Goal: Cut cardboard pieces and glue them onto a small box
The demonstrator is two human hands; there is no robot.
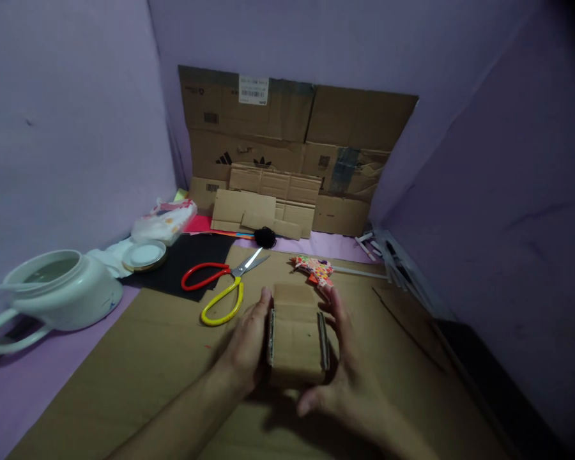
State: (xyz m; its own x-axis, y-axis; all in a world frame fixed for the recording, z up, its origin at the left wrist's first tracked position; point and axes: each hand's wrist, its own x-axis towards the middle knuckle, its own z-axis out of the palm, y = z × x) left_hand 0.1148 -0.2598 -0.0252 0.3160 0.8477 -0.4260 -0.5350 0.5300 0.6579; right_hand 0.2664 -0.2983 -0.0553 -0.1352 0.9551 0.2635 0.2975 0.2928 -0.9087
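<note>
Near the middle of the cardboard sheet is a small block-like box of folded brown cardboard (297, 345), with layered, cut edges showing on its left and right sides. My left hand (249, 338) lies along its left side, thumb up at the far corner. My right hand (352, 367) curves around the right side, its fingers at the far right edge and its thumb near the front corner. A gap shows between the right palm and the box. Beyond my left hand lie scissors (237, 279) with one red and one yellow handle, blades apart. A patterned glue gun (314, 269) lies behind the box.
A white pot (67, 291) and a round lid (144, 254) stand at left. Black sheet (172, 255), black yarn (265, 237) and cardboard pieces (249, 207) lie farther back. A large cardboard panel (364, 121) leans on the purple wall. White sticks (367, 246) lie at right.
</note>
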